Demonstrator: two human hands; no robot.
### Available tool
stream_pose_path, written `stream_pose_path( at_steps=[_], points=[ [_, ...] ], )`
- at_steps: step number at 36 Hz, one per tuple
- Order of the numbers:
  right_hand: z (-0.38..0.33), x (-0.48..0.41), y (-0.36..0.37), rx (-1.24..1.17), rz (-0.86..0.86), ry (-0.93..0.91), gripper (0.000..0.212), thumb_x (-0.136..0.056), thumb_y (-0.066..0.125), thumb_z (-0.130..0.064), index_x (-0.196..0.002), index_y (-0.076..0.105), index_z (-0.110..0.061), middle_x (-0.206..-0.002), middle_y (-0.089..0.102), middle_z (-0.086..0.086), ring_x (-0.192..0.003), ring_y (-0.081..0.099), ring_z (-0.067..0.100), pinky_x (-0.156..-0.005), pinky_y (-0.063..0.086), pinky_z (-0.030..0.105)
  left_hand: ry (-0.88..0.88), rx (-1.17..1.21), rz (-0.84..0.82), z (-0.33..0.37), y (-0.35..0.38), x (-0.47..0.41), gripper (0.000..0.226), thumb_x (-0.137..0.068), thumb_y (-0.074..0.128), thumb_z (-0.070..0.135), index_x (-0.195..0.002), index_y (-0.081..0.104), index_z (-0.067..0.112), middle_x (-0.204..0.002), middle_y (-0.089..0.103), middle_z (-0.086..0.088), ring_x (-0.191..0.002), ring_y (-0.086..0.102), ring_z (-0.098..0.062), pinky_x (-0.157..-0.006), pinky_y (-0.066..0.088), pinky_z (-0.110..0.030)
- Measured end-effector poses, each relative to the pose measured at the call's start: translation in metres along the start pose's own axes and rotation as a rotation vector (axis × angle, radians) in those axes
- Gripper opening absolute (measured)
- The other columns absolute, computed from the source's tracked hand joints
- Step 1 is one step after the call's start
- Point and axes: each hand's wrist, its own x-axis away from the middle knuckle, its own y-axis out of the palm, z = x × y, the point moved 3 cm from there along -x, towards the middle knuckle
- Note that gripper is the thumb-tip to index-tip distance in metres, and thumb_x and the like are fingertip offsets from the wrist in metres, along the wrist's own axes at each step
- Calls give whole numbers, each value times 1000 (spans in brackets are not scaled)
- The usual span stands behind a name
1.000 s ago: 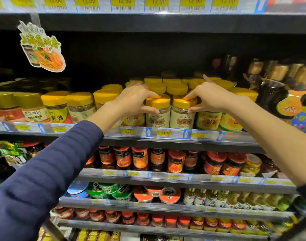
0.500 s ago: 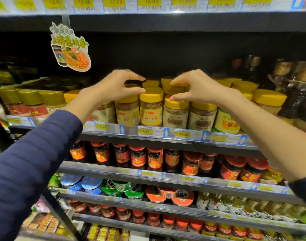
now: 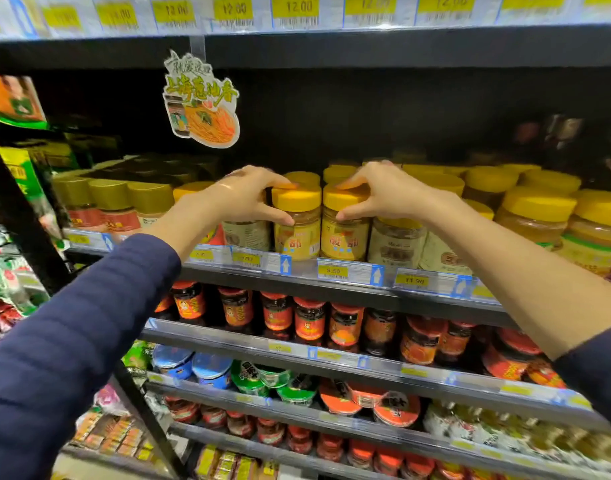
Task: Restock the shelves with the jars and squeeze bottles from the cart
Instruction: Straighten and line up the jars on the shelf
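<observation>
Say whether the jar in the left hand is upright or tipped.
Upright: the jar has its yellow lid level on top, label facing out.

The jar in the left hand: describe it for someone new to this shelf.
Find the noodle sign over the shelf of yellow-lidded jars. Below it, front row, the left hand grips a yellow-labelled jar: its left neighbour wears a pale label, its twin sits under the right hand.

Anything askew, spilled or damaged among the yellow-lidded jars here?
Nothing stands out. The left hand grips the left jar and the right hand the right jar; both stand upright side by side at the shelf edge, no spill or damage visible.
</observation>
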Motion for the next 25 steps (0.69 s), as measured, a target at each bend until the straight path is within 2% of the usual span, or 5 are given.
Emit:
stream_pose_path(
  at_steps=[4,10,21,25],
  points=[
    [-1,1,0,-19,-13,15,67,-74,69,-47,-131,53,-15,-123,56,8,-114,48,24,-90,46,36,6,-18,35,7,0,0,69,-73,72,49,-133,50,23,-127,54,-3,-119,49,-24,-97,44,-39],
    [-5,2,-2,-7,3,28,63,-75,69,-47,-126,57,-12,-121,55,8,-116,45,24,-84,42,31,-12,-52,82,8,3,0,74,-72,70,55,-135,48,22,-129,53,-7,-121,47,-25,-95,41,-37],
    [-7,5,2,-3,22,44,65,-75,68,-46,-128,54,-11,-122,58,10,-111,53,26,-84,47,34,-10,-124,92,7,5,1,77,-74,64,60,-137,44,22,-130,52,-7,-119,49,-27,-93,42,-39],
    [-9,8,5,18,19,28,64,-78,65,-46,-131,51,-12,-126,57,10,-110,55,26,-80,46,30,-11,-125,93,4,11,1,77,-75,59,65,-139,41,26,-134,48,-8,-122,46,-29,-96,42,-44]
  ],
)
